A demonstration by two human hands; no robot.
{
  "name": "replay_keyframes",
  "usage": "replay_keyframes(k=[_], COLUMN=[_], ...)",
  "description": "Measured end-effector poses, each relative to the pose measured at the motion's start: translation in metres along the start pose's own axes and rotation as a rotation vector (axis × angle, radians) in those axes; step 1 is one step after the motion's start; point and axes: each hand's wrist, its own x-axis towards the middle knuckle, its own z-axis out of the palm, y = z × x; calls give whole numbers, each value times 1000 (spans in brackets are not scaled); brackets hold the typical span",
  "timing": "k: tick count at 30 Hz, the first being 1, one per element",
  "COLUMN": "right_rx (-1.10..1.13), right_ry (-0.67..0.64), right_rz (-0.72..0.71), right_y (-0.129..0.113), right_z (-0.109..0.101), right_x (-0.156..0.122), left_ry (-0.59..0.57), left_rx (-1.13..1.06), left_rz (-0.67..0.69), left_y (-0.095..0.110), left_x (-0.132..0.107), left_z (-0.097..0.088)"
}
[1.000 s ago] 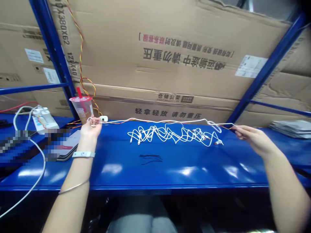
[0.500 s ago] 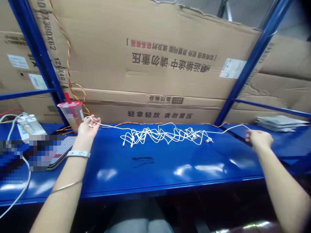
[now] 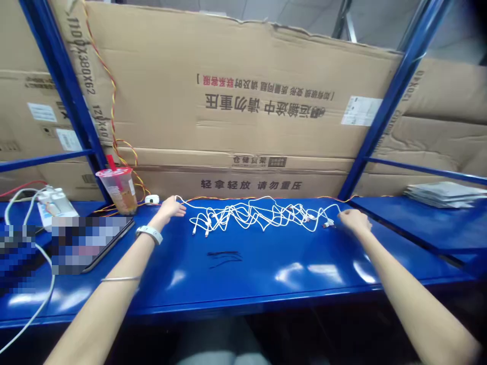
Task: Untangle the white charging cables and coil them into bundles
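A loose tangle of white USB cables (image 3: pixel 247 218) stretches across the middle of the blue shelf, with connectors showing at both ends. At its left end my left hand (image 3: pixel 170 210) pinches one cable between thumb and finger, the other fingers pointing right. My right hand (image 3: pixel 355 221), closed with the knuckles up, grips a cable end beside the connectors at the right end. The exact spot held is hidden by the fingers. Several thin black strips (image 3: pixel 224 253) lie in front of the tangle.
Behind the shelf (image 3: pixel 258 284) stands a large cardboard sheet (image 3: pixel 228 126). On the left are a plastic drink cup (image 3: pixel 118 190), a small white case (image 3: pixel 152 199), a dark tablet-like device (image 3: pixel 110 243) and a white box with cords (image 3: pixel 57 205). Flat packets (image 3: pixel 443 195) are stacked at right.
Both hands have come inward, the right one by far more, and the cable it holds has gone slack. The white case beside the cup is now uncovered. The view has tilted slightly.
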Motion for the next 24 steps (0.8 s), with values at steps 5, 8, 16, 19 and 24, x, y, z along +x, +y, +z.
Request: replay_keyframes(k=[5, 8, 16, 19, 24], right_rx=[-84, -67, -270, -323, -323], right_ry=[-165, -116, -163, -236, -326], right_rz=[-37, -196, -864, -866, -744], right_y=[-7, -18, -50, -61, -75], right_z=[4, 0, 17, 35, 67], right_x=[-10, -23, -86, -88, -68], left_ry=[-37, -65, -521, -486, -419], left_rx=[370, 496, 937, 927, 887], left_rz=[57, 147, 494, 530, 580], left_y=[-14, -10, -4, -10, -22], left_x=[4, -3, -43, -40, -19], left_z=[9, 12, 38, 53, 63])
